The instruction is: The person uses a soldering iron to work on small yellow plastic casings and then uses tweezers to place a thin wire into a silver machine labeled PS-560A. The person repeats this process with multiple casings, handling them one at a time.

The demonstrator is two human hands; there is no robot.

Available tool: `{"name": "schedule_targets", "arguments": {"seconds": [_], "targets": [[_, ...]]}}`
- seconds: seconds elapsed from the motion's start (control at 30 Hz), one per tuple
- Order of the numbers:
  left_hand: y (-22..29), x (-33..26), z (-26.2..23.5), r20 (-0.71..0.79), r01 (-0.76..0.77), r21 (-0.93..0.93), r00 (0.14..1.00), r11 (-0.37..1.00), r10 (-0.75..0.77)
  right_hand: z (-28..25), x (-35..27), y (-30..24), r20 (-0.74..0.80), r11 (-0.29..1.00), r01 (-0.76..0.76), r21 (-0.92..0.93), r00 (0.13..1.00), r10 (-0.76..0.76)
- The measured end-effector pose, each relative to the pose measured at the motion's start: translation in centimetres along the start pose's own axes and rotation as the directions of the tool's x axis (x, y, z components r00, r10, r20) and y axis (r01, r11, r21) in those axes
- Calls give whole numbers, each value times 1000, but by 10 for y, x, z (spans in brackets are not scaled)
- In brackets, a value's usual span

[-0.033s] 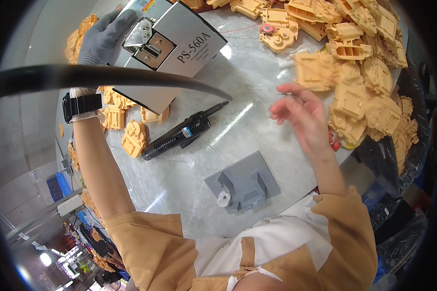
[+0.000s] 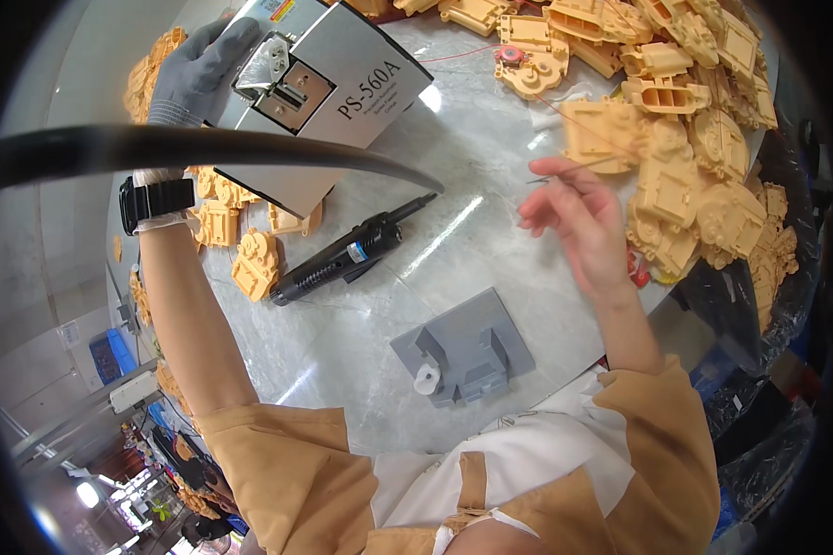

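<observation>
My gloved left hand [image 2: 204, 72] grips the side of a pale grey, box-shaped screw feeder [image 2: 379, 97], near its small metal slot. Between the fingertips of my bare right hand [image 2: 578, 222] is a thin, pointed metal tool [image 2: 537, 180], perhaps tweezers, held over the table to the right of the feeder. A black electric screwdriver [image 2: 342, 259] lies below the feeder, its tip toward the upper right. Nearer to me sits a grey fixture [image 2: 481, 342] with raised walls and a small white round part [image 2: 427, 378] at its left.
Yellow plastic housings [image 2: 666, 176] are heaped at the far right, one with a red round piece and a thin red wire. More yellow housings [image 2: 255, 265] lie at the left, below the feeder. A thick black cable [image 2: 204, 148] crosses the view above my left wrist.
My right hand has shifted very slightly, and the thin metal tool shows more plainly between its fingers. My left hand, the screw feeder and the screwdriver stay where they were.
</observation>
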State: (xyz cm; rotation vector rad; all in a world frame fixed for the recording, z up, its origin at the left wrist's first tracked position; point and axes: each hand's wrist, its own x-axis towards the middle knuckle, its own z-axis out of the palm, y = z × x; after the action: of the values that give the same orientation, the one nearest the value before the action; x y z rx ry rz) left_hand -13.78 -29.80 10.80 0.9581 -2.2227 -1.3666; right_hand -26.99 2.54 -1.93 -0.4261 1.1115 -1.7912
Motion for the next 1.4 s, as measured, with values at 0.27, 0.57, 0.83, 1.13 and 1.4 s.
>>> {"name": "schedule_targets", "arguments": {"seconds": [0.27,0.57,0.83,1.13,1.4], "targets": [[-17,15,-16,-8,35,24,999,999,-34,-1,-2,5,-68,982,105,-160,991,-117],[-31,24,-31,7,-52,112,999,992,51,8,-5,5,-92,970,170,-171,978,-188],[-52,36,-52,-7,-19,-14,1000,1000,19,8,-7,9,-69,963,208,-173,973,-222],[-64,48,-72,15,-26,21,1000,999,25,11,-7,8,-12,919,255,-300,962,-271],[-20,16,-20,14,-10,30,1000,999,10,11,-26,-12,39,815,545,-198,835,-549]]}}
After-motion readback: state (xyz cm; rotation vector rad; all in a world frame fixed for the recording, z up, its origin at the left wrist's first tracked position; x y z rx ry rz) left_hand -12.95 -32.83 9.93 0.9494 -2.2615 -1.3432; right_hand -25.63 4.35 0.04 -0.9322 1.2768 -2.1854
